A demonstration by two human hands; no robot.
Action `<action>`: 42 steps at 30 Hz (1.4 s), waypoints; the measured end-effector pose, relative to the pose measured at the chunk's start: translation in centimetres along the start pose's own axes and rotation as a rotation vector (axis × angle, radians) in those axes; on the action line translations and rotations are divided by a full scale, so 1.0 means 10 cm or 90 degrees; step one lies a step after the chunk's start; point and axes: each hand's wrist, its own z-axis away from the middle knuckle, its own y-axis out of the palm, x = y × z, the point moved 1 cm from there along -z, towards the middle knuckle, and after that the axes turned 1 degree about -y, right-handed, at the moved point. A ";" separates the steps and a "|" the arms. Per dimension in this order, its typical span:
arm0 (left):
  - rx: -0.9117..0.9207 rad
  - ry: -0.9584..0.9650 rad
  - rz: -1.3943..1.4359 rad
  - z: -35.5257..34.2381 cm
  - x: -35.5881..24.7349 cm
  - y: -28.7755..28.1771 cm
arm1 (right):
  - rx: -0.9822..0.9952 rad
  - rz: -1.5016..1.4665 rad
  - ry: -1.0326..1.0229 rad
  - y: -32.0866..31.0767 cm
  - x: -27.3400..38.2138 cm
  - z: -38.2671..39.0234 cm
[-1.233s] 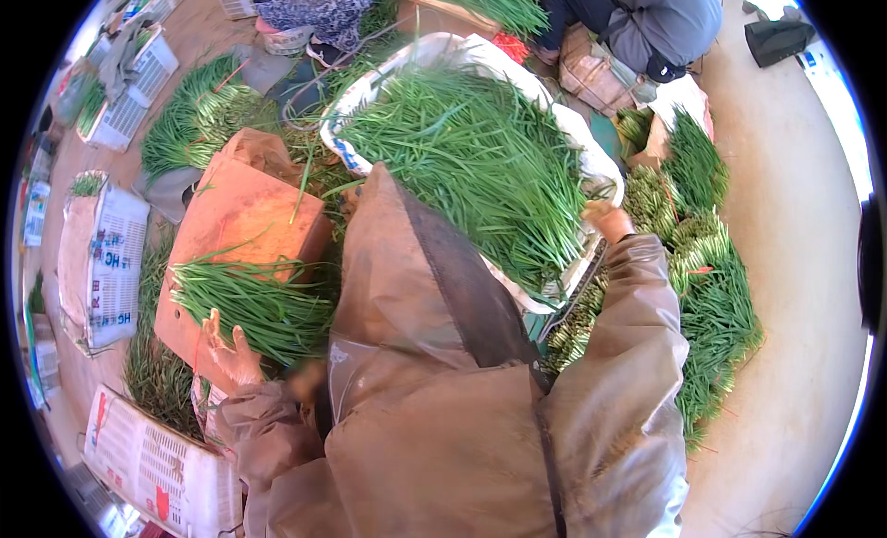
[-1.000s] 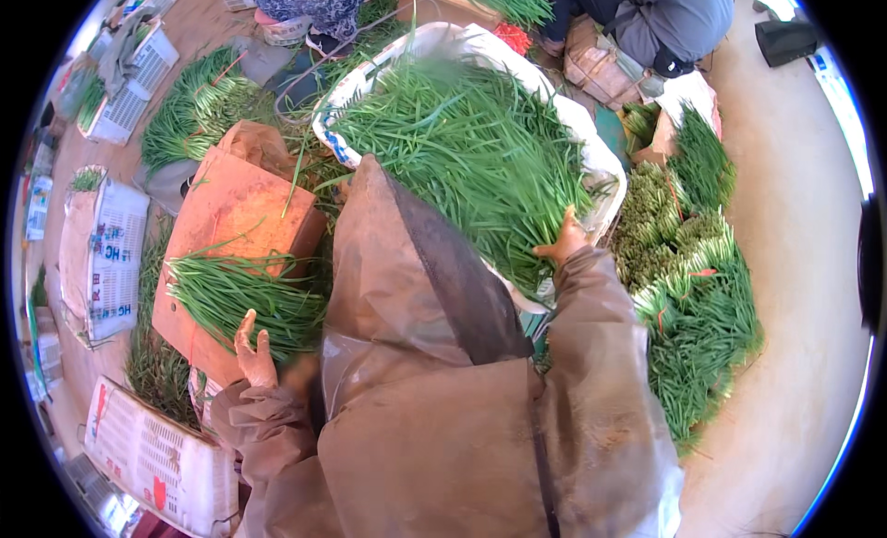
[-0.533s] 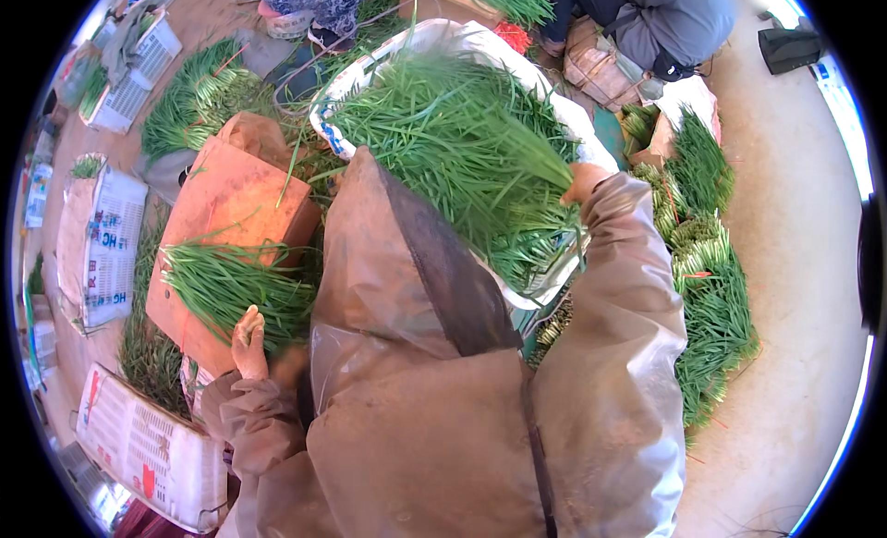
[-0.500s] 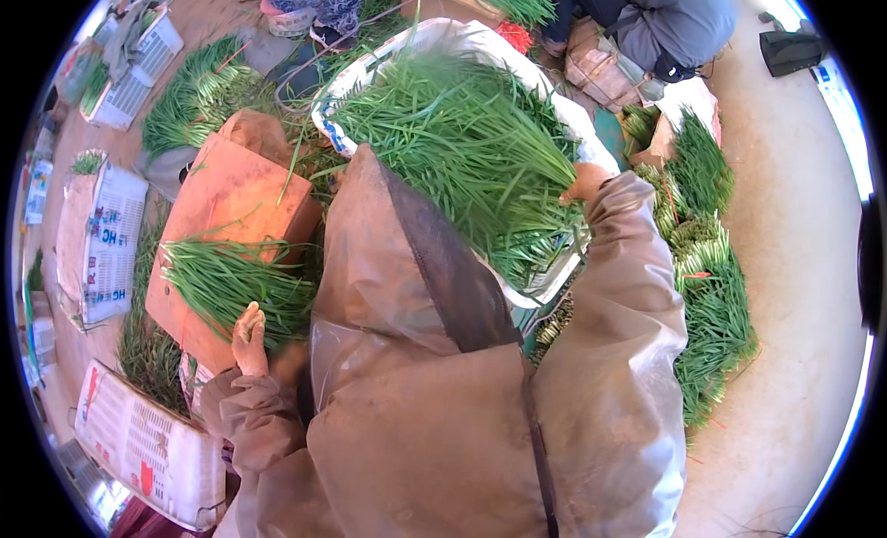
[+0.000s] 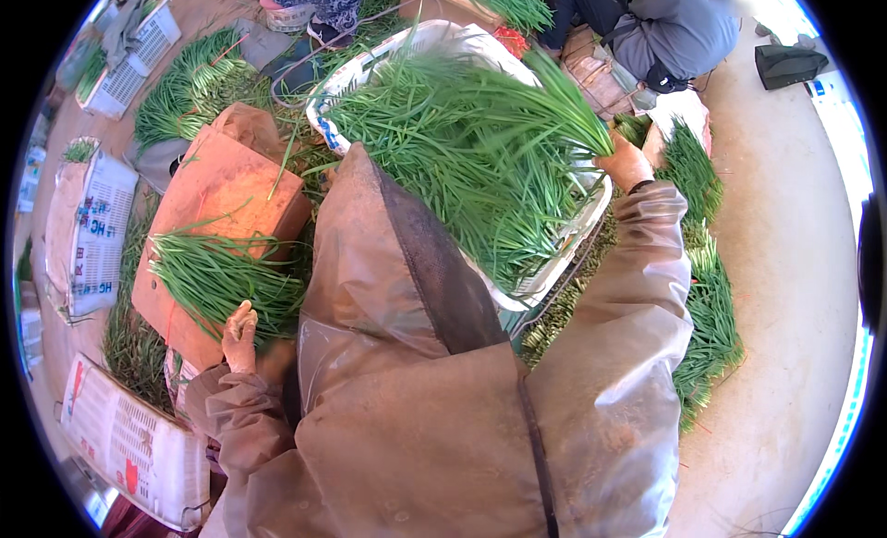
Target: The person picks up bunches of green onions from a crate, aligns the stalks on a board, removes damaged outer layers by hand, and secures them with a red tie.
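My right hand [image 5: 626, 163] grips the stem ends of a bunch of green garlic chives [image 5: 557, 115] at the right rim of a white plastic basket [image 5: 565, 277]. The leaves of this bunch spread leftward over the chives heaped in the basket [image 5: 434, 150] and are partly blurred. On the left, another bunch of chives [image 5: 217, 277] lies across a reddish-brown box [image 5: 236, 189]. My left hand [image 5: 240, 339] is at its near edge, palm up, with fingers raised and slightly bent, apparently not wrapped round any stems. Part of that bunch is hidden beside my brown coat.
Bundled chives [image 5: 707, 325] line the floor on the right. More bundles [image 5: 199, 90] lie at the far left. White crates [image 5: 103, 228] stand along the left side. Another person in grey [image 5: 674, 30] sits at the far right; someone in patterned clothing [image 5: 319, 0] is at the back.
My right hand has moved right and slightly up, drawing the bunch of chives toward the basket's right rim. My left hand stays by the other bunch.
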 end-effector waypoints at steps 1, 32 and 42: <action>0.010 0.001 -0.015 -0.02 0.02 -0.01 | -0.012 -0.043 -0.014 0.25 -0.26 -0.14; -0.014 -0.054 -0.083 0.19 0.05 0.09 | 0.057 -0.105 0.169 2.71 -0.79 -0.26; -0.021 0.037 0.000 0.11 0.02 0.17 | -0.190 0.296 -0.066 -0.28 0.00 -0.34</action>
